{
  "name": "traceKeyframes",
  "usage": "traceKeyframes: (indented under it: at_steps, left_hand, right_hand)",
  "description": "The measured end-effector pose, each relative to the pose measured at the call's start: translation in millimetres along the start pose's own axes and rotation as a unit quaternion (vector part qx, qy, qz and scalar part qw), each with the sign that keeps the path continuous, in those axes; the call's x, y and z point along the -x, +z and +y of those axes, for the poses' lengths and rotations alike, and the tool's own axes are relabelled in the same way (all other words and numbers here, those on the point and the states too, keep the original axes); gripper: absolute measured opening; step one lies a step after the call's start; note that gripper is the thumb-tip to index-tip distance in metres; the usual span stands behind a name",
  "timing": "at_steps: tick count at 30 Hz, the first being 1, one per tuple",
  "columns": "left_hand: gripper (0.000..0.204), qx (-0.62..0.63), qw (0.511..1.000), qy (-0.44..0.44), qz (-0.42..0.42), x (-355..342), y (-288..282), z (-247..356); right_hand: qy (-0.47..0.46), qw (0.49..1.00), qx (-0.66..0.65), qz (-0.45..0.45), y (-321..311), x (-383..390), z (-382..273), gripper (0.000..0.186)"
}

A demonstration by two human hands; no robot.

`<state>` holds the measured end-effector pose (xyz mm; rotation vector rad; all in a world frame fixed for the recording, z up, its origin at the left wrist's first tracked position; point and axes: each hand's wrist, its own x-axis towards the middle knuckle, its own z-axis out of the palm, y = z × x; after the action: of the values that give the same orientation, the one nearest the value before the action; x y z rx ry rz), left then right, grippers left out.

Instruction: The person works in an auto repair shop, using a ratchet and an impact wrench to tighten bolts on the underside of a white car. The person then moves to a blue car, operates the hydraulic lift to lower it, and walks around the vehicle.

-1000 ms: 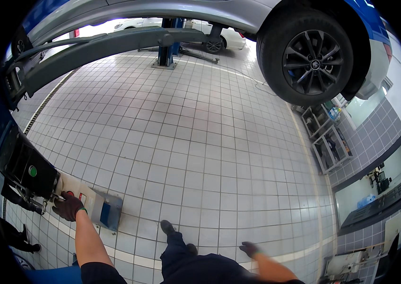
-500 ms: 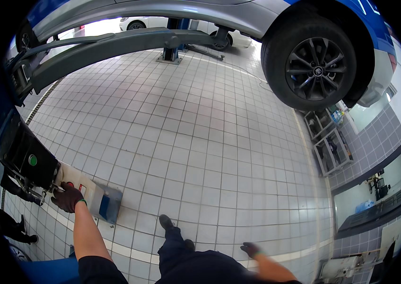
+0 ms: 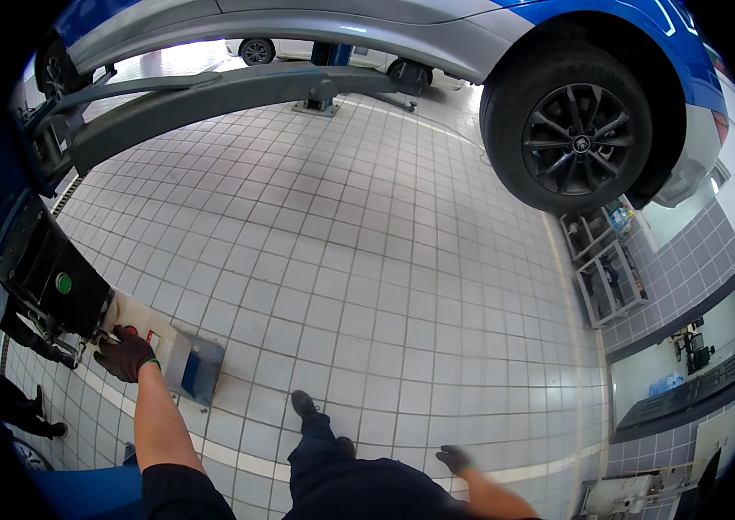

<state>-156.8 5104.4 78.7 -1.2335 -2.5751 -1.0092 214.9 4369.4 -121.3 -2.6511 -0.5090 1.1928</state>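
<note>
A dark glove covers my left hand (image 3: 126, 356). Its fingers are bent round a small metal lever (image 3: 107, 335) at the lower edge of a black control box (image 3: 54, 279) with a round green button; the hand hides most of the lever. Beneath the box stands the pale base of a lift post (image 3: 152, 334), marked with a red spot beside my fingers. My right hand (image 3: 454, 459), also gloved, hangs in the air above the floor at the lower right, fingers loosely out and holding nothing. Above the floor, a blue and silver car (image 3: 437, 39) is raised on a grey lift arm (image 3: 211, 100).
The car's rear wheel (image 3: 580, 143) hangs at upper right. Shelving (image 3: 612, 282) and a dark-framed window (image 3: 688, 351) line the right wall. At far left another person's dark trouser leg (image 3: 16, 403) shows. A second post base (image 3: 315, 107) and a white car (image 3: 285, 48) stand beyond.
The raised car, its wheel and the lift arm appear slightly lower against the floor. The view has shifted a little too. My left hand stays at the lever; my right hand has moved slightly left.
</note>
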Motion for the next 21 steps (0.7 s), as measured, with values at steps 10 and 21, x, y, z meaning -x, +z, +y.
traceKeyframes:
  at_steps: [10,21]
  left_hand:
    - [0.066,0.018,0.999,0.003,-0.036,-6.9,-18.8,13.2]
    - [0.066,0.013,0.999,-0.005,-0.046,-13.1,-33.3,24.9]
  right_hand:
    - [0.034,0.999,-0.004,-0.017,0.5,16.7,25.0,0.066]
    - [0.019,1.0,-0.021,-0.011,-19.9,30.5,-4.5,0.067]
